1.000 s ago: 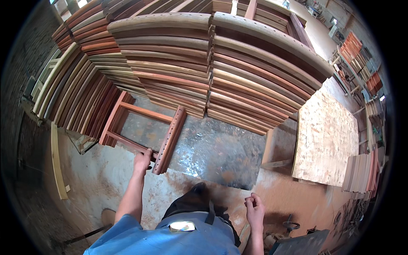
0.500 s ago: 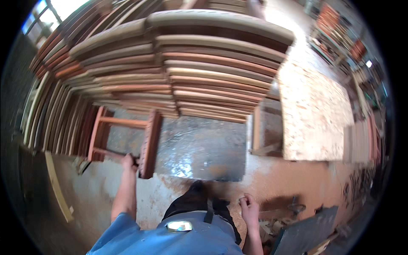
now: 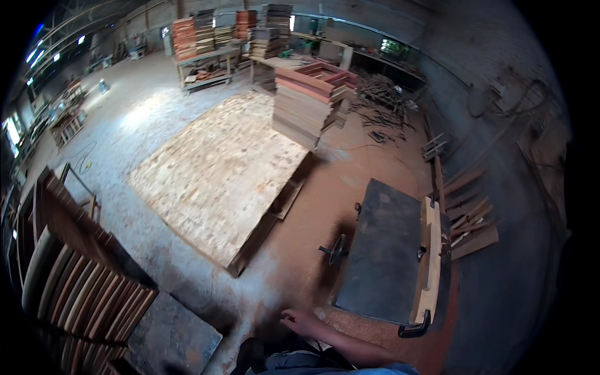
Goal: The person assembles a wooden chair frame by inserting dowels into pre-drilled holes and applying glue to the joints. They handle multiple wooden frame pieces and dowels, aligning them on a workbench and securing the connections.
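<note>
No readable text or signs

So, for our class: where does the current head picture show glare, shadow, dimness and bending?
Head view: strong glare whitens the floor at upper left; head view: dark shadow lies around the handwheel; head view: the right hand is dimly lit; head view: the line along the back wall bows, likely lens distortion.

Holds the right hand [image 3: 301,322], loosely curled, over the floor [image 3: 257,297], left of a dark tabletop [image 3: 381,256], with a pale board [image 3: 219,178] ahead.
</note>
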Tool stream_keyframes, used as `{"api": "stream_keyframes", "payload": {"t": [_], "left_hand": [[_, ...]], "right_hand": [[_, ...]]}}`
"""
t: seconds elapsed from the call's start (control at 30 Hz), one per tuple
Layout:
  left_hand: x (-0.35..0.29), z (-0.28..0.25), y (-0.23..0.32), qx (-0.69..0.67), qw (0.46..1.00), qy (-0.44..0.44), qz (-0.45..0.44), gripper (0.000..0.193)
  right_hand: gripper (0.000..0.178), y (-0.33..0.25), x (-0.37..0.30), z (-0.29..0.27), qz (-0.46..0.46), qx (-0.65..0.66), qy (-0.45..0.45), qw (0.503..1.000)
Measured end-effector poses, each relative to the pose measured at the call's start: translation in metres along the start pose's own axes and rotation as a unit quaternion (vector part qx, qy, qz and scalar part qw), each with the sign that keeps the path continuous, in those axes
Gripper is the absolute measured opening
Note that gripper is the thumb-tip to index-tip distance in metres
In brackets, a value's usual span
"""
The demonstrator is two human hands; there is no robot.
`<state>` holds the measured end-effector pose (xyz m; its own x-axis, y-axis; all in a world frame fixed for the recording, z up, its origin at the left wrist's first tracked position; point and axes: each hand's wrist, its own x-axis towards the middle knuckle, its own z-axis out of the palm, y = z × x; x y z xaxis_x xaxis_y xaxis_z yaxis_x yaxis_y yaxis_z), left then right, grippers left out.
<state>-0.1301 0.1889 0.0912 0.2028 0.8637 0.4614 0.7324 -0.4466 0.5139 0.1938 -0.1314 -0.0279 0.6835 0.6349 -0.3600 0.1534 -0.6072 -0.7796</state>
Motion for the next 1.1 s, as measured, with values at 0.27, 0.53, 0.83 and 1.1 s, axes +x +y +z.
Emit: {"api": "stream_keyframes", "payload": {"t": [0.27,0.53,0.83,1.1], "left_hand": [[-0.004,0.301,0.22,-0.19,0.862,-0.349,0.313,0.033],[0.068,0.504,0.578,-0.278,0.715,-0.3,0.567,0.048],[0.186,0.623,0.898,-0.117,0.725,-0.187,0.652,0.067],[0.197,0.658,0.984,0.015,0.684,-0.199,0.701,0.039]], "right_hand": [[0.035,0.035,0.0,-0.066,0.038,0.058,0.138,0.988],[0.036,0.046,0.008,-0.137,0.158,0.178,0.356,0.904],[0.04,0.016,0.037,-0.168,0.299,0.267,0.481,0.78],[0.042,0.035,0.065,-0.16,0.353,0.343,0.504,0.709]]}}
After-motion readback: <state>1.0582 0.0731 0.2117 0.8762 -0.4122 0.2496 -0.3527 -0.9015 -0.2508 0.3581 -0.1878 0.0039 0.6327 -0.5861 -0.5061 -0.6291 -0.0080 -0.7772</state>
